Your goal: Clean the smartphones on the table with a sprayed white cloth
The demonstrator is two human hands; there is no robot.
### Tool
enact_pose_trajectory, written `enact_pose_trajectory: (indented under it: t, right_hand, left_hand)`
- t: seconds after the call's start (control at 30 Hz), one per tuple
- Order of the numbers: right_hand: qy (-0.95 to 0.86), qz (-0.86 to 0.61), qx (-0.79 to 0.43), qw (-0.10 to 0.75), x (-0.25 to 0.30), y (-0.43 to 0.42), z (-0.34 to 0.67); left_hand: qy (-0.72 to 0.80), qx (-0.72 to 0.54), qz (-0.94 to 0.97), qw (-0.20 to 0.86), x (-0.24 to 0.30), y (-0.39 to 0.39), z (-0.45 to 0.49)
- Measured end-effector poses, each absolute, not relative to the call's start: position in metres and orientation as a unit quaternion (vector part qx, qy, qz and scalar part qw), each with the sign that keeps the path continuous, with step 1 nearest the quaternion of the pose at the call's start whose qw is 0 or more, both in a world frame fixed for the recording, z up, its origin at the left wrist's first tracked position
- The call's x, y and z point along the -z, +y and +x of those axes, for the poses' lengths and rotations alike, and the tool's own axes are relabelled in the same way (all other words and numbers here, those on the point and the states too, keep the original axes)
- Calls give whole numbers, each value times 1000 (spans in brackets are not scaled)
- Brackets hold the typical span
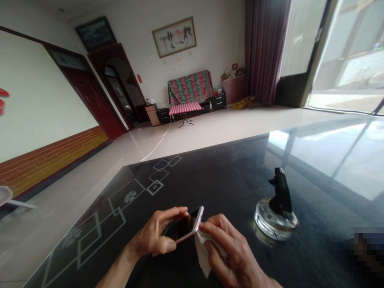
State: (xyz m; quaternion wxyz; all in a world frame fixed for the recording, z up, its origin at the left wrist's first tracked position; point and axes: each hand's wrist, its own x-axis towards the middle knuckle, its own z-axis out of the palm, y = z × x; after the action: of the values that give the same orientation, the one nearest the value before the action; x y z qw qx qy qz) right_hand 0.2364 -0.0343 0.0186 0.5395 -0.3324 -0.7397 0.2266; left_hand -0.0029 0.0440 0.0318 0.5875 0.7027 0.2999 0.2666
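My left hand (153, 237) is closed around a pink-edged smartphone (185, 226), held tilted above the black glass table (228, 172) with its dark screen up. My right hand (230, 250) grips a crumpled white cloth (203, 256) and presses it against the phone's right edge. The cloth's loose corner hangs down below the phone. Both hands are at the near edge of the table.
A round glass ashtray (275, 222) with a black object (281, 192) standing in it sits on the table to the right of my hands. Beyond the table lie a tiled floor, a white cable (157, 144), a covered sofa (189, 87), dark doors and purple curtains.
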Motion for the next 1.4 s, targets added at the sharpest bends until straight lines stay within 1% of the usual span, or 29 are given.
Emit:
enact_pose_trajectory:
  t: [0.17, 0.27, 0.77, 0.93, 1.13, 1.3, 1.4]
  right_hand:
    - [-706, -356, -185, 584, -20, -32, 240]
    - [-693, -371, -169, 594, -21, -30, 241]
    - [-747, -324, -210, 541, -23, -38, 239]
    - [-748, -319, -200, 547, -22, -38, 239]
    - [-719, -346, -178, 577, -19, -30, 241]
    - [-693, -386, -176, 582, -19, -25, 245]
    - [-694, -382, -179, 583, -20, -27, 244]
  left_hand:
    - [314, -263, 701, 584, -31, 45, -3]
    - [325, -260, 702, 578, -31, 45, -3]
    - [306, -268, 706, 579, -32, 43, -6]
    - [305, -272, 707, 577, -32, 43, -5]
    - [300, -255, 723, 568, -34, 41, -5]
    - [275, -246, 739, 563, -36, 40, -4]
    - [279, -245, 739, 563, -36, 41, -4]
